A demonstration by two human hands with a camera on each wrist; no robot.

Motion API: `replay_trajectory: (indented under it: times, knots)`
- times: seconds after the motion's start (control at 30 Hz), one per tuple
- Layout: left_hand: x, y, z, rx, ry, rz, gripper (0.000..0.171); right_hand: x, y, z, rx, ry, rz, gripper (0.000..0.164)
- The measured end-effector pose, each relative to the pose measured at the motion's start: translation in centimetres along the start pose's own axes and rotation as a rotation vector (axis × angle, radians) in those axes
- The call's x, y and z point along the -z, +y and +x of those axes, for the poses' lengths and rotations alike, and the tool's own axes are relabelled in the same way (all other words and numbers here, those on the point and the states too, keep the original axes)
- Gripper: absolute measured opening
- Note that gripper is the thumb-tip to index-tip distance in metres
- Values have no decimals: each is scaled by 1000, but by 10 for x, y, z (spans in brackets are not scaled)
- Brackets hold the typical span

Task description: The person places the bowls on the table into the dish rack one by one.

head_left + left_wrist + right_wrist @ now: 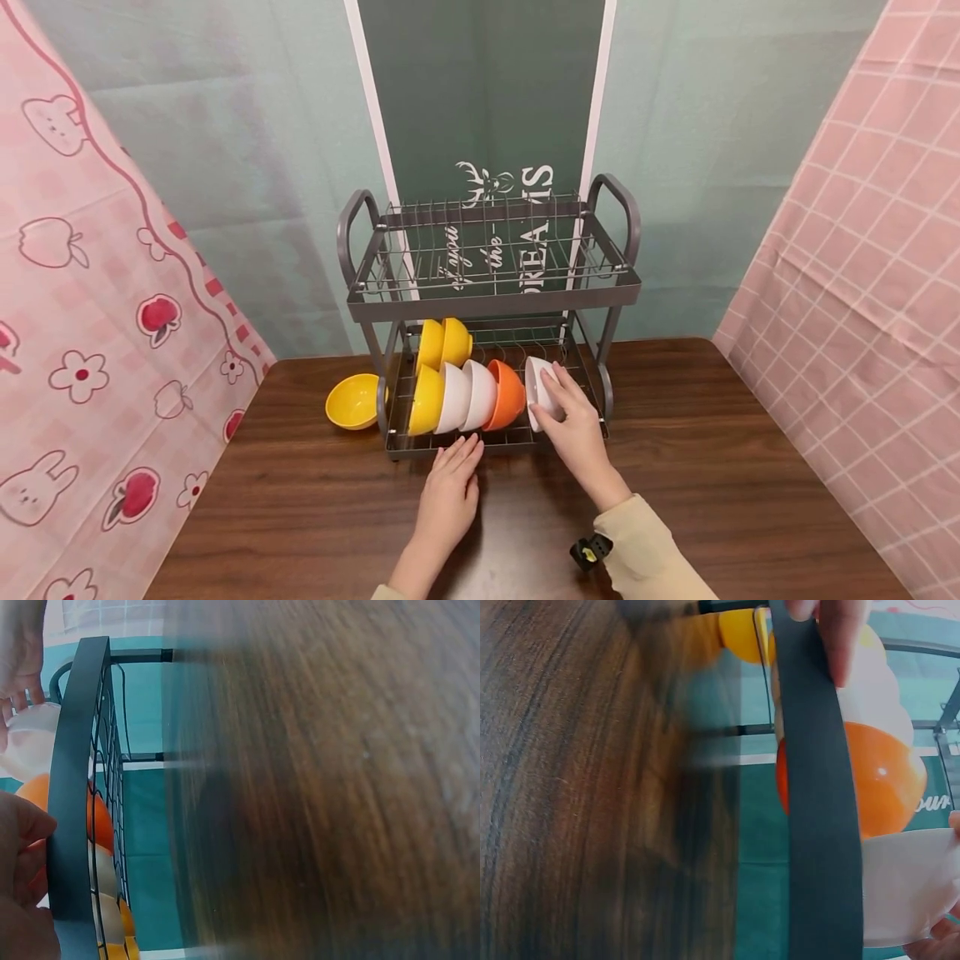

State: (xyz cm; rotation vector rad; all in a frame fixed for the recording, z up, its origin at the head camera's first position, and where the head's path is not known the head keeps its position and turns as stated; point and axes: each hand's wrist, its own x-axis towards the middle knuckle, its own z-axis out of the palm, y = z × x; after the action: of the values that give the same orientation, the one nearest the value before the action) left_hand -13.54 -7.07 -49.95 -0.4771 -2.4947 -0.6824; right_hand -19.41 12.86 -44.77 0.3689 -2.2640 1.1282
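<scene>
My right hand [577, 429] holds a white bowl [536, 392] by its side, with the thumb and fingers around it. The bowl stands on edge at the right end of the front row on the rack's lower tier. Just left of it is an orange bowl [507, 396], then white bowls [480, 398] and a yellow bowl [426, 402], all tilted on edge. My left hand [448, 492] rests with straight fingers at the lower front rail [71, 802] of the dish rack. In the right wrist view, the held bowl [907, 889] shows beside the orange one.
Two yellow bowls [454, 342] stand in the back row of the lower tier. Another yellow bowl [354, 402] sits on the wooden table [300, 500], left of the rack. Above is the wire upper tier [495, 298] with side handles. A dark wristband [590, 552] is on the right wrist.
</scene>
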Motion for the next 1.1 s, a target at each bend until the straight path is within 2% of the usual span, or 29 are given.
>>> replay_trajectory:
  times: [0.23, 0.6, 0.9, 1.1]
  knots:
    - [2, 0, 2, 14, -20, -35, 42, -8, 2, -2, -18, -24, -27, 53]
    - [3, 0, 2, 22, -38, -43, 44, -17, -1, -1, -59, -68, -20, 54]
    - [4, 0, 2, 26, -40, -43, 44, -21, -1, -1, -69, -49, -3, 52]
    - [3, 0, 2, 31, -46, -42, 44, -23, 0, -3, -112, -37, 54, 51]
